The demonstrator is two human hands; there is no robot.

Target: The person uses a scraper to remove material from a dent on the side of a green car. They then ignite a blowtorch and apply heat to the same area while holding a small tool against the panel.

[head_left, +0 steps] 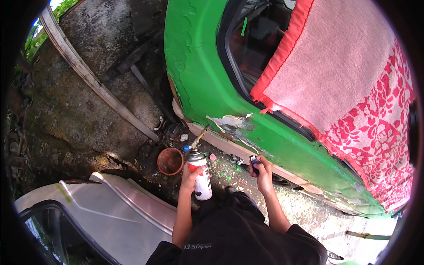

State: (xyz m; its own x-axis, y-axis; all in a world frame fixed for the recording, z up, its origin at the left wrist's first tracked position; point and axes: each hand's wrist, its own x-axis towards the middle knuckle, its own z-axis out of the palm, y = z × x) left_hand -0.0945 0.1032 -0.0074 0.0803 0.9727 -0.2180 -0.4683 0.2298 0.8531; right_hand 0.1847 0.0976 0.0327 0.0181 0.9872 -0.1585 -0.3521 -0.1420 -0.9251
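My left hand is wrapped round a white and red gas canister. Screwed onto its top is a blow torch head with a blue knob, and its brass nozzle points up toward the green car body. No flame shows at the nozzle. In my right hand, a small dark lighter is held upright, apart from the torch. Ahead of both hands, the car's lower panel has a patch of peeled paint with grey and whitish bare surface.
A pink and red patterned towel drapes over the car's window side. On the ground sits a brown round pot, with paint flakes scattered nearby. A silver car stands close on the left. A long metal strip leans behind.
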